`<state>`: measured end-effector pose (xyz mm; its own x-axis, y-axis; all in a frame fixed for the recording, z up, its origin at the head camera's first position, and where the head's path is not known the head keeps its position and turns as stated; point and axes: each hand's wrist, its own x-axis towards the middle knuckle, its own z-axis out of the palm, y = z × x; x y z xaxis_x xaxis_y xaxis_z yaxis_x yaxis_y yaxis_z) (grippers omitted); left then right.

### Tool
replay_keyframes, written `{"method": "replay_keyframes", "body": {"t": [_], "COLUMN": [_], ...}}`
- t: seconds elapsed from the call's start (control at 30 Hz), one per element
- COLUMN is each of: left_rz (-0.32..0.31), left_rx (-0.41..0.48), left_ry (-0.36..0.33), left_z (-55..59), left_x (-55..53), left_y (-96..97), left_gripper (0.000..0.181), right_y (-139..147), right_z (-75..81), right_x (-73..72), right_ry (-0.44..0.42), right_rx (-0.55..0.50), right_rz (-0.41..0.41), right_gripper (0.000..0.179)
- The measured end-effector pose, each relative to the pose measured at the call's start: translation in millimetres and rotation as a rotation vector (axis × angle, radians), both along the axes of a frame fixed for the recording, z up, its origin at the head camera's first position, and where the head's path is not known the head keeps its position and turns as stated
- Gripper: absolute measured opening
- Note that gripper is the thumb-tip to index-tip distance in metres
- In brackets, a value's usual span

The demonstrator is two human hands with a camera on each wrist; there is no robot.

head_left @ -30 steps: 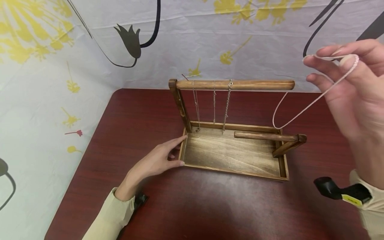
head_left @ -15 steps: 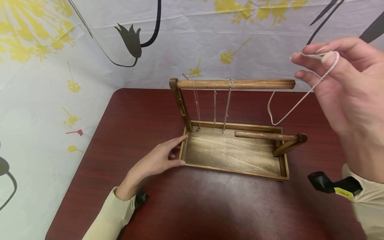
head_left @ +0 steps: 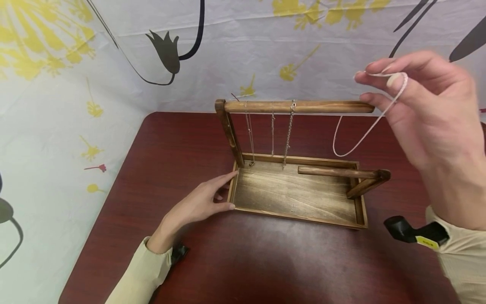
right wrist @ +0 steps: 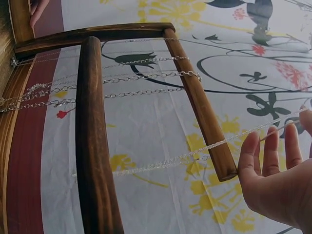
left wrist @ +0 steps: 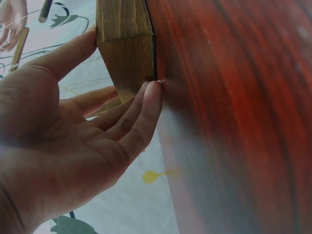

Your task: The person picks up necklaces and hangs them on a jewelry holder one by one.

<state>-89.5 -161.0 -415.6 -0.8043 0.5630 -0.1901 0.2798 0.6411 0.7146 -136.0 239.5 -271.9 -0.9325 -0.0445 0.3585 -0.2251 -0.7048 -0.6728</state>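
Note:
A wooden jewelry stand [head_left: 292, 190] has a tray base and two round bars on posts. My left hand [head_left: 197, 202] touches the tray's left end, fairly straight fingers spread along it and thumb at the front corner; the left wrist view shows fingertips [left wrist: 153, 90] low on the end face, near the table. At upper right, my right hand [head_left: 436, 97] pinches a thin silvery necklace [head_left: 358, 145] between thumb and fingers. Its loop hangs by the free end of the upper bar [head_left: 334, 106]; in the right wrist view the necklace [right wrist: 165, 163] overlaps that bar.
Silvery chains [head_left: 289, 131] hang from the left half of the upper bar. A shorter, lower bar [head_left: 334, 172] juts left from the right post. The stand rests on a dark red table [head_left: 171, 147]; a flower-patterned cloth [head_left: 235, 50] hangs behind.
My right hand has moved left with the necklace, bringing its fingertips closer to the upper bar's free end. The left hand and the stand have stayed in place.

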Motion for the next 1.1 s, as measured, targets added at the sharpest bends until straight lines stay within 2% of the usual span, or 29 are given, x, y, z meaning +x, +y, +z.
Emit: {"method": "replay_keyframes", "body": {"t": [0.27, 0.47, 0.83, 1.1], "left_rz": [0.002, 0.003, 0.006, 0.005], "left_rx": [0.006, 0.001, -0.003, 0.005], "left_ry": [0.0, 0.002, -0.005, -0.005], "left_z": [-0.5, -1.2, -0.4, -1.5], "left_x": [0.6, -0.2, -1.0, -0.8], "left_y": [-0.5, -0.5, -0.4, -0.7], "left_gripper": [0.083, 0.083, 0.084, 0.083], "right_y": [-9.4, -17.7, -31.5, -36.8], "right_z": [1.7, 2.4, 3.4, 1.8], "right_x": [4.6, 7.2, 16.7, 21.7], "right_ry": [0.021, 0.058, 0.086, 0.071], "right_rx": [0.006, 0.069, 0.244, 0.322], "right_rz": [0.049, 0.062, -0.002, -0.053], "right_gripper": [0.019, 0.021, 0.025, 0.024]}}
